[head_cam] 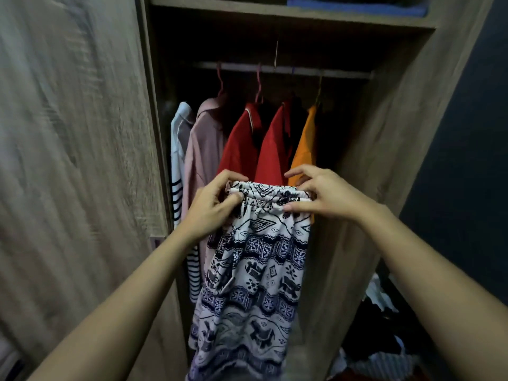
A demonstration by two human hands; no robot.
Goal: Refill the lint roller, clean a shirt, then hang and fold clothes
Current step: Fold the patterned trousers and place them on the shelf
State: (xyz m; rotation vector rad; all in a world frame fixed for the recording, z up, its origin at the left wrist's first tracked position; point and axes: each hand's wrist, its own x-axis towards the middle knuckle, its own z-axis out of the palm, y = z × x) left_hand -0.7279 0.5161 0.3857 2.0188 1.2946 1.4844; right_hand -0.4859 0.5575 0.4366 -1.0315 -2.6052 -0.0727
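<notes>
Left hand (213,204) and right hand (320,195) each closed on an end of the elastic waistband of the patterned trousers (255,270), held up before the open wardrobe (384,160).

Head view: both hands pinch the waistband between thumb and fingers, stretching it level so the white-and-navy print cloth hangs straight down, probably to square it for folding or hanging. Behind, the rail (283,69) carries a striped top (177,171), a pink shirt (203,149), two red shirts (255,144) and an orange shirt (305,149) on hangers. Loose clothes (384,339) lie heaped at lower right.

Patterned navy-and-white garment (255,270): hangs lengthwise at centre frame, its gathered elastic waistband uppermost, which you pinch at both ends.
</notes>
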